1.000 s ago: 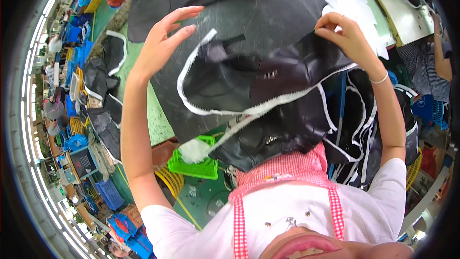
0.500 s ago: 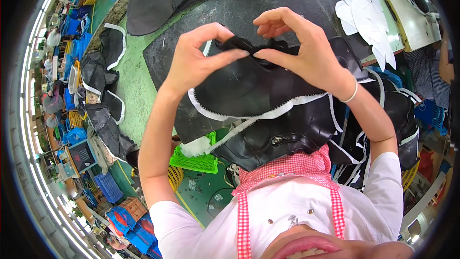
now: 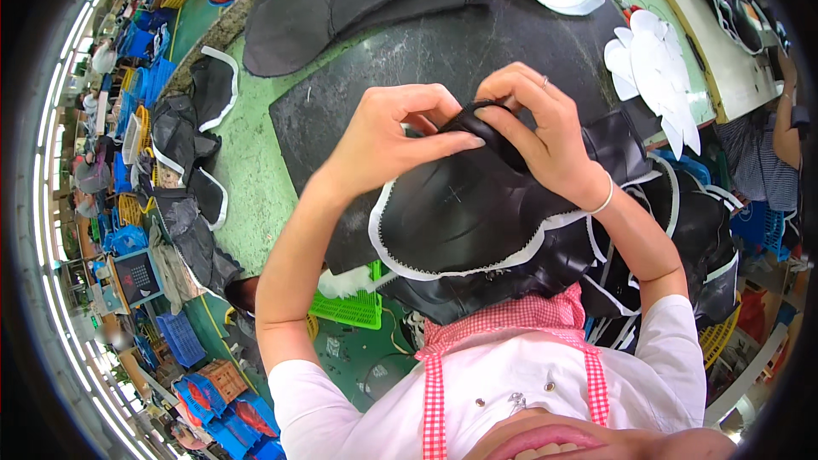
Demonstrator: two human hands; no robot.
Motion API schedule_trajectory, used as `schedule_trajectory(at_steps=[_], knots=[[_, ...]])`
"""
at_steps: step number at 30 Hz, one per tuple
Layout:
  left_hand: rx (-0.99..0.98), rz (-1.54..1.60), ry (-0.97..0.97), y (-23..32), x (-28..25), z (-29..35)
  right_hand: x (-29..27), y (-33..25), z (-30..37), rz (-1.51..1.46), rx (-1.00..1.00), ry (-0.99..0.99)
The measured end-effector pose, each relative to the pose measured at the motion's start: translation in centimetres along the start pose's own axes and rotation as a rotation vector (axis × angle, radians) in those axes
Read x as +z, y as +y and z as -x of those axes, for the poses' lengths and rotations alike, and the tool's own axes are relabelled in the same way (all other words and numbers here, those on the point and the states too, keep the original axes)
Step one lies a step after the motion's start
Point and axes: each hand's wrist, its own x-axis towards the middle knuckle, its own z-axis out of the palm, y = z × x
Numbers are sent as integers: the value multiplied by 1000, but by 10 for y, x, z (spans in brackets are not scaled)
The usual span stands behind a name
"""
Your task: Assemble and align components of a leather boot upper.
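A shiny black leather-like piece (image 3: 452,213) with a white zigzag-cut border lies over the front of the dark work board. Its far edge is folded up between my hands. My left hand (image 3: 400,132) pinches this folded edge with thumb and forefinger. From the other side, my right hand (image 3: 537,132) grips the same fold, thumb on top and fingers curled behind. Another black piece with a white edge (image 3: 460,294) sits underneath, against the red checked apron (image 3: 511,324). The part of the fold behind my fingers is hidden.
The dark board (image 3: 341,77) rests on a green table (image 3: 256,187). Dark grey cut pieces (image 3: 290,30) lie at the far left, white petal-like pieces (image 3: 656,68) at the far right. A bright green basket (image 3: 349,307) stands below the table's near edge. More white-edged black pieces (image 3: 682,213) hang at right.
Both hands have come nearer to me and closer together. My right fingers have closed onto the fold. The black piece's white-edged near side has shifted toward me and spread flatter.
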Motion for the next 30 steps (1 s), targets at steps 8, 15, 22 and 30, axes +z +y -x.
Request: schedule_trajectory(at_steps=[8, 15, 22, 30], knots=[[318, -870, 467, -130, -93, -106, 3, 13, -43, -32, 154, -191], [85, -480, 688, -131, -129, -117, 29, 106, -112, 167, 98, -327], [476, -851, 1305, 30, -209, -10, 18, 122, -110, 23, 200, -285], [70, -1226, 523, 21, -53, 45, -11, -22, -54, -330, 290, -608]])
